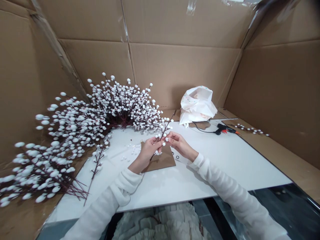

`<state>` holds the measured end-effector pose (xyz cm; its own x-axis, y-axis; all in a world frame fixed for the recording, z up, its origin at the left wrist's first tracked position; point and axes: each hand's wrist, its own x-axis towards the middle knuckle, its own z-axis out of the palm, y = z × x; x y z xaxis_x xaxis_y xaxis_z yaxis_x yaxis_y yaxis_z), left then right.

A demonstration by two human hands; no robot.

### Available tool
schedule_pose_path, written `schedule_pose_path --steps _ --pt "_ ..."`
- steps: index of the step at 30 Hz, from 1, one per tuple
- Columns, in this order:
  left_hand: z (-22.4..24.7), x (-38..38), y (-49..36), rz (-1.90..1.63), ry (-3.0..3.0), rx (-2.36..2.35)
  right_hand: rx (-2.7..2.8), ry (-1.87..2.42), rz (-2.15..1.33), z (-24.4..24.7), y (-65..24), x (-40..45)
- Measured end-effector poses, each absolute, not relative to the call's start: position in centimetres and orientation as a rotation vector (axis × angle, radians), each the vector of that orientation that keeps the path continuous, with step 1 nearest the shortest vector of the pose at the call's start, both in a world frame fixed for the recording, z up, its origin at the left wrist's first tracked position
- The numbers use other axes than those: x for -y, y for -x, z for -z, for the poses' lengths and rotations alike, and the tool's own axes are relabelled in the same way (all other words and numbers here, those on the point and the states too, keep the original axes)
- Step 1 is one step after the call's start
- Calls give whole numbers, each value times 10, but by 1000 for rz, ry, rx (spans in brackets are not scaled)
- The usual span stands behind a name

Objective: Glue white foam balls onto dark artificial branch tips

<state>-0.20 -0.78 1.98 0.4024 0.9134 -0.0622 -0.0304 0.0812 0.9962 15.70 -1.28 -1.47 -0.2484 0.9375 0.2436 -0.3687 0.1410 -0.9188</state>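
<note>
Head view: L hand (146,155) & R hand (181,145) held over brown cardboard piece (161,160), fingers of both pinched together on thin dark stem of white-berried branch (163,134), which sits just above centre of white board (225,170). Fan of berry branches (117,106) lies at L end of board, w/ loose white berries (131,150) btwn it & hands. Hot glue gun (226,129) & crumpled white plastic bag (197,105) at far R, cardboard walls (185,73) behind.

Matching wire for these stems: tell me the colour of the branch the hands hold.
Dark maroon stem, white balls; best in the head view.
</note>
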Motion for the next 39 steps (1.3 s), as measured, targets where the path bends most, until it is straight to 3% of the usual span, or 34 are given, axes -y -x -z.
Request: schedule_pose_path --steps 39 --pt "-17 10 -1 -908 -1274 -906 1249 645 -1409 10 -158 13"
